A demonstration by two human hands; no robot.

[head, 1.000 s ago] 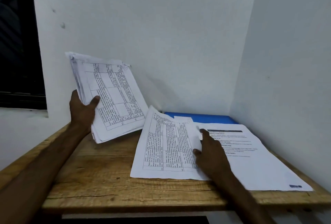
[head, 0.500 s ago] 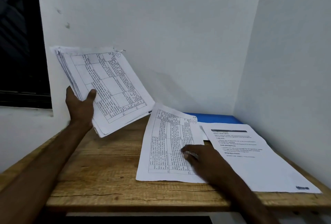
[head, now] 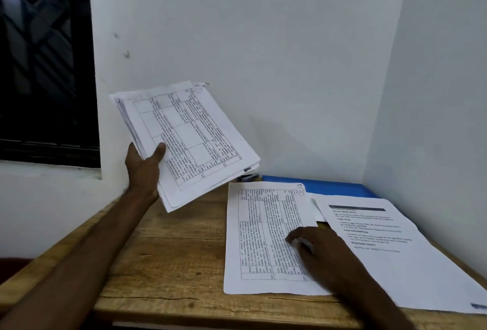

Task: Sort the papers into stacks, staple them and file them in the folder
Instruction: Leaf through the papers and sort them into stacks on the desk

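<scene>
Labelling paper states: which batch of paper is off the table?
The thick stack gripped in the left hand, held tilted above the table. The gridded sheet under the right hand and the text sheet beside it lie flat.

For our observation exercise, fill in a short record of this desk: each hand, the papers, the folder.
Left hand: grips paper stack, held above wooden table
Right hand: rests on gridded sheet
Gridded sheet: flat on table, near front edge
Text sheet: flat, right of gridded sheet
Blue folder: at back by wall, partly under papers
</scene>
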